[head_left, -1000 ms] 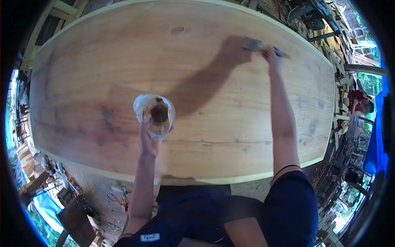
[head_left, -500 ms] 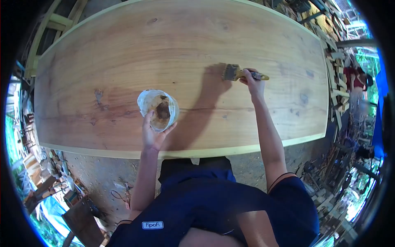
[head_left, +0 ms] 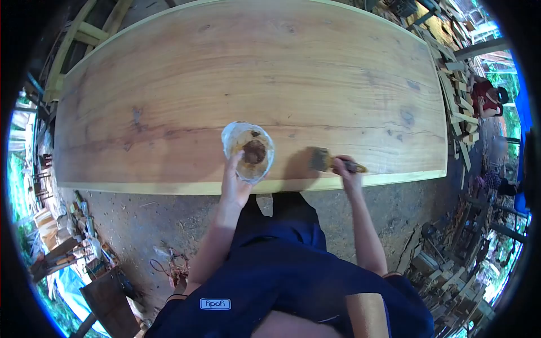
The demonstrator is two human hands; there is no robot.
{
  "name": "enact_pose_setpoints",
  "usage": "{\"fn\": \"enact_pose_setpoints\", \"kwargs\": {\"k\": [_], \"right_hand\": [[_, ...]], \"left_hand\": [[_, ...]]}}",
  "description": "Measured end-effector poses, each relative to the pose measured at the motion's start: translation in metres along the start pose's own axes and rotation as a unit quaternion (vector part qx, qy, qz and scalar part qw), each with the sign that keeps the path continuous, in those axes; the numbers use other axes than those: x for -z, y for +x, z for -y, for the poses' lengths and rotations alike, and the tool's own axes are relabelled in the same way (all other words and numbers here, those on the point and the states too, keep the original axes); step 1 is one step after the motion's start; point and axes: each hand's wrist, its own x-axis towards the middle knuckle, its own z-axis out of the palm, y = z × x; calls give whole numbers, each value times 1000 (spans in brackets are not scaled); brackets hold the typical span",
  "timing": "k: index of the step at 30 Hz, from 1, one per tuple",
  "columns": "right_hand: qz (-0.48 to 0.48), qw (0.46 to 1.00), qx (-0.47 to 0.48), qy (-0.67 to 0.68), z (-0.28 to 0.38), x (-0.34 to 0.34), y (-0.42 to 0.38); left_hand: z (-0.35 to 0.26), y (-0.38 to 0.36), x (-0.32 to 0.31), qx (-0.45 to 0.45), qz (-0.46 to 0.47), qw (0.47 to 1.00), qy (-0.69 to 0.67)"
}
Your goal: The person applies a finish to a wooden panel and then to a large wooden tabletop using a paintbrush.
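Note:
My left hand [head_left: 235,183] grips a whitish plastic tub [head_left: 266,147] from below, its thumb over the rim. Brown residue [head_left: 253,152] coats the inside of the tub, which is tipped toward me above the front part of a large wooden tabletop [head_left: 186,79]. In my right hand [head_left: 347,172] is a wide paintbrush [head_left: 329,161], held by its handle with the bristles pointing left. The brush overlaps the tabletop near its front edge and throws a shadow to its left.
A pale strip edges the front of the tabletop [head_left: 135,188]. Timber offcuts [head_left: 465,121] are stacked past its right end, where a person in a red top [head_left: 489,97] sits. Cables [head_left: 169,263] and a brown board [head_left: 110,304] are at the lower left on the floor.
The brush in my right hand has come toward me, from the middle of the tabletop to near its front edge. The tub has shifted right in view.

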Motion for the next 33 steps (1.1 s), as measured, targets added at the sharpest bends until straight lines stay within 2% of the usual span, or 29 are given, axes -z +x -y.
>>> {"fn": "enact_pose_setpoints", "kwargs": {"k": [1, 3, 4, 6, 7, 9, 13, 15, 17, 19, 20, 21, 23, 25, 28, 29, 31, 33], "right_hand": [[-17, 1000, -3, 7, -8, 24, -5], [-124, 991, -5, -58, 3, 54, -27], [-138, 989, 5, -55, 10, 58, -35], [-203, 927, 55, -311, 17, 59, -58], [-214, 925, 58, -309, 20, 45, -68], [-163, 868, 263, -389, 18, -10, -81], [-48, 841, 297, -450, 17, -154, -120], [6, 860, 336, -383, 21, -223, -141], [64, 863, 351, -358, 25, -279, -161], [136, 935, 215, -247, 30, -330, -180], [159, 936, 210, -235, 38, -347, -191], [180, 932, 217, -227, 48, -362, -203], [155, 930, 309, -123, 73, -380, -227], [169, 926, 317, -116, 105, -392, -252], [301, 892, 330, -69, 121, -426, -284], [304, 889, 335, -69, 121, -437, -289], [389, 837, 368, -110, 117, -460, -297], [405, 822, 383, -120, 108, -483, -300]], "left_hand": [[-1, -10, -4, -1, -13, 1000, 5], [3, -20, 9, 3, 18, 1000, -4], [3, -25, 14, 5, 35, 999, 0], [-4, -36, 31, 29, 38, 999, 0], [-8, -41, 38, 31, 49, 998, 3], [-18, -58, 63, 17, 28, 999, 4], [-48, -104, 116, -43, 5, 999, -22], [-65, -126, 162, -80, -12, 996, -41], [-73, -150, 209, -158, -55, 986, 15], [-89, -180, 243, -175, -113, 978, -21], [-95, -197, 258, -189, -179, 965, -22], [-99, -214, 271, -198, -243, 949, -24], [-99, -233, 300, -239, -270, 932, -27], [-102, -247, 307, -225, -375, 899, -15], [-105, -251, 330, -223, -341, 912, -44], [-105, -248, 332, -214, -326, 919, -56], [-109, -245, 333, -210, -327, 919, -71], [-116, -246, 335, -260, -233, 924, -153]]}}
